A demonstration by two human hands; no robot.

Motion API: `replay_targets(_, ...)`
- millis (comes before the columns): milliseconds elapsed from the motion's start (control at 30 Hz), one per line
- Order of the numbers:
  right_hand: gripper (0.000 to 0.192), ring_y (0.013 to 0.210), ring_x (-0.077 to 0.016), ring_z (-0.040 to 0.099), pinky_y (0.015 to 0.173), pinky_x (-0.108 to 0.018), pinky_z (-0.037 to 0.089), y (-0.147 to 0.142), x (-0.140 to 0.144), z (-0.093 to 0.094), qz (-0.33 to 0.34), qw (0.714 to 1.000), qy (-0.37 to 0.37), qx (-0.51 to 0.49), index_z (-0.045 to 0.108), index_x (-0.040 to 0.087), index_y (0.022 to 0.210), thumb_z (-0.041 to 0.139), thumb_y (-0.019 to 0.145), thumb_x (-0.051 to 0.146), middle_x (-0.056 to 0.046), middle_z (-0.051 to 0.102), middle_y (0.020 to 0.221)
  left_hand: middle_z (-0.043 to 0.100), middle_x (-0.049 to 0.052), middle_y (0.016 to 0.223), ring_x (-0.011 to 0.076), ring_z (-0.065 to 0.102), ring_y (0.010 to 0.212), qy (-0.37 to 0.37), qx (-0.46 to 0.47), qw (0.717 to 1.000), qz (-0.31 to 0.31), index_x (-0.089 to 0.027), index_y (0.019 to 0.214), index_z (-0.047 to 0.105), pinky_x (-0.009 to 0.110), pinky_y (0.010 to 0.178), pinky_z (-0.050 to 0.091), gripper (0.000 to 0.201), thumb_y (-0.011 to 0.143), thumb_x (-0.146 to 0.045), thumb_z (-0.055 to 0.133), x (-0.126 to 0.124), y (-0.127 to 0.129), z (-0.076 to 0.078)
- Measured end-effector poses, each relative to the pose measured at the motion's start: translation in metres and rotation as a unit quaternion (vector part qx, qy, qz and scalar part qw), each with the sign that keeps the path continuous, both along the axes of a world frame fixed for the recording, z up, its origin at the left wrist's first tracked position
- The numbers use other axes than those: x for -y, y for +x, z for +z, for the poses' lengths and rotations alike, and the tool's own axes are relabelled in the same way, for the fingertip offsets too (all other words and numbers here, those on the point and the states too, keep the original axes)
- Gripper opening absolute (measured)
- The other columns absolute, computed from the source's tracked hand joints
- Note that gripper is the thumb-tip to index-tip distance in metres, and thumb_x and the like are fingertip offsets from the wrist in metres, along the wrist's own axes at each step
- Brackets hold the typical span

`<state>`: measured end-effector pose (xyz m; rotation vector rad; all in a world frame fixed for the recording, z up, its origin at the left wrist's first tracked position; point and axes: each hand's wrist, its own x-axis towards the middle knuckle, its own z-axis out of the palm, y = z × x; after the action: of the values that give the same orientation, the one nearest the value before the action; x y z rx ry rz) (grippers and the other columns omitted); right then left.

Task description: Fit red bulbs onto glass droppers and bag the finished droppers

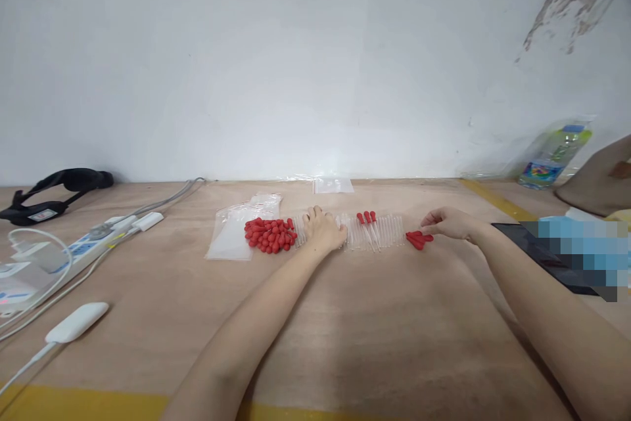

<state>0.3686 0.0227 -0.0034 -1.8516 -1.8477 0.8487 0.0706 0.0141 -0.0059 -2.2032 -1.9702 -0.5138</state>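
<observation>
1. Head view, the hands: the left hand (pixel 324 229) lies palm down, fingers loosely spread, on the left end of a row of clear glass dropper tubes (pixel 367 232) laid side by side on the table (pixel 345 335). It grips nothing that I can see. The right hand (pixel 449 222) reaches to the right end of the row, its fingertips bent down onto a small cluster of red rubber bulbs (pixel 419 239); whether it pinches one cannot be told.

2. Head view, progress: judging from how things lie, three tubes in the middle of the row, between the hands, already carry red bulbs (pixel 367 217). The rest of the row looks bare. Just left of the left hand sits a large pile of loose red bulbs (pixel 269 235), so most of the fitting seems undone.

3. Head view, bags: beyond that pile, further left, lie empty clear zip bags (pixel 235 229); another small clear bag (pixel 333 184) lies past the hands by the wall.

4. Head view, writing: no legible text. A plastic bottle (pixel 556 156) far right of the right hand has a coloured label, too small to read. A pixelated patch hides what lies beside the right forearm.
</observation>
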Motion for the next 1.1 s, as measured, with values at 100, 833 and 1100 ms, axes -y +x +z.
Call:
replay_targets(100, 0.017, 0.063, -0.0141, 0.057, 0.061, -0.025, 0.044, 0.000, -0.005, -0.008, 0.009, 0.999, -0.006, -0.038, 0.065, 0.017, 0.072, 0.065, 0.056, 0.023, -0.004, 0.065, 0.069, 0.049, 0.016, 0.100, 0.0296, 0.038, 0.098, -0.009, -0.012, 1.000, 0.013, -0.010, 0.081, 0.064, 0.039, 0.081, 0.029, 0.035, 0.070, -0.039, 0.047, -0.001, 0.002, 0.000)
replay_targets(833, 0.030, 0.066, -0.0115, 0.054, 0.060, -0.024, 0.044, -0.112, 0.038, 0.004, 0.090, 0.967, 0.154, -0.180, 0.061, 0.019, 0.100, 0.051, 0.072, 0.022, -0.003, 0.061, 0.083, 0.059, 0.005, 0.091, 0.0175, 0.054, 0.083, 0.103, 0.070, 0.945, -0.302, -0.018, 0.104, 0.048, 0.032, 0.076, 0.041, 0.021, 0.088, -0.017, 0.034, 0.052, -0.080, -0.008)
replay_targets(1100, 0.021, 0.064, -0.0121, 0.051, 0.059, -0.027, 0.045, -0.171, 0.070, -0.032, 0.108, 0.941, 0.248, -0.201, 0.064, 0.020, 0.087, 0.054, 0.073, 0.032, -0.003, 0.057, 0.080, 0.059, 0.005, 0.094, 0.0150, 0.056, 0.086, 0.087, 0.138, 0.926, -0.340, -0.018, 0.100, 0.054, 0.028, 0.077, 0.046, 0.021, 0.088, -0.020, 0.036, 0.064, -0.079, -0.019)
